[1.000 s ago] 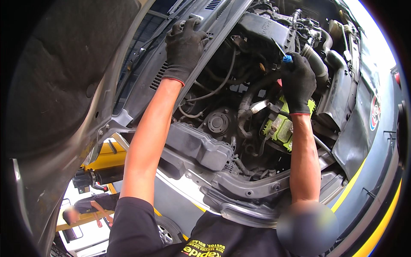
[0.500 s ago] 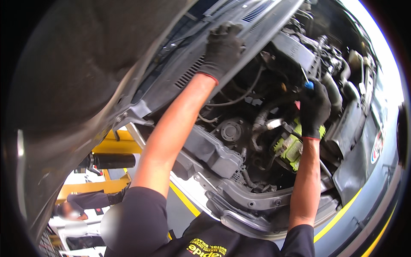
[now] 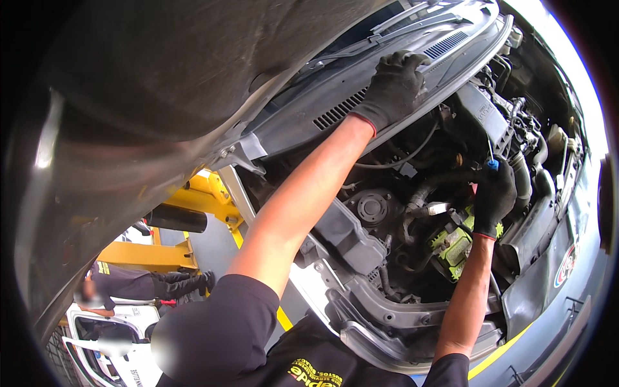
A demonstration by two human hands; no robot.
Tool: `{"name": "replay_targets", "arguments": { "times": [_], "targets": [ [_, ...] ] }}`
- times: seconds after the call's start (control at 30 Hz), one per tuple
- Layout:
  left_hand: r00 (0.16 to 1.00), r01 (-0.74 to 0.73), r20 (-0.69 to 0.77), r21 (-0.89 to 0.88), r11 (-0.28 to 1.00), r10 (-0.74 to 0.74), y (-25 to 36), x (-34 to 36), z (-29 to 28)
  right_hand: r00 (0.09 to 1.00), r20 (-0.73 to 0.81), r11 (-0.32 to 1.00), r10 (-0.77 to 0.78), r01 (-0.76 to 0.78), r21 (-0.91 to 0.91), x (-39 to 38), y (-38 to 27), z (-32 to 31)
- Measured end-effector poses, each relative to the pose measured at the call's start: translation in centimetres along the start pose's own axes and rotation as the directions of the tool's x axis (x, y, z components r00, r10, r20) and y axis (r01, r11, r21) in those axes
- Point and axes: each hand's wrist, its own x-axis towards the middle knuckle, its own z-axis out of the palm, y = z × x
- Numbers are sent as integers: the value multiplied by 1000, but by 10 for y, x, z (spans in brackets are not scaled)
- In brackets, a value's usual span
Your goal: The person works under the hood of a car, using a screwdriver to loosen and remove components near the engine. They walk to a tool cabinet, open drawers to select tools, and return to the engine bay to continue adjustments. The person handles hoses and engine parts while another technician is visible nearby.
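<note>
My left hand (image 3: 394,87), in a black glove with a red cuff, leans palm down on the grey cowl panel (image 3: 290,132) below the windshield. Its fingers are slightly bent and it holds nothing. My right hand (image 3: 495,200), gloved the same way, is closed around a screwdriver (image 3: 493,164) with a blue handle. The thin shaft points up toward the lower edge of a grey plastic engine housing (image 3: 482,115); whether the tip touches it I cannot tell. Beneath my right wrist sits a bright yellow-green battery (image 3: 453,248), partly hidden by the hand and cables.
The raised hood (image 3: 161,77) fills the upper left. Hoses, a round strut mount (image 3: 372,208) and a black plastic box (image 3: 351,238) lie in the engine bay. A fender cover (image 3: 545,271) hangs at the right. Beyond stand a yellow lift (image 3: 151,255), a white car and another person (image 3: 129,284).
The view has shifted, so the engine bay and both arms appear farther right and lower. My left hand remains on the cowl, and my right hand keeps holding the screwdriver by the housing.
</note>
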Motion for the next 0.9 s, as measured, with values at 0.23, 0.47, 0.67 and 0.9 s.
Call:
{"name": "replay_targets", "arguments": {
  "times": [0.23,0.47,0.67,0.9],
  "targets": [
    [963,259,-34,-149,954,-266,-35,-62,-84,999,-41,997,-11,15,77,-1,3,-1],
    [927,341,106,155,927,-359,-78,-128,-129,994,-46,991,-101,105,85,-4,-18,-2],
    [945,326,-28,117,938,-325,-93,-124,-112,990,-15,987,-143,144,74,-6,-23,-7],
    [938,347,-24,67,935,-346,-97,-132,-108,996,13,992,-93,91,88,-9,-27,-8]
  ]
}}
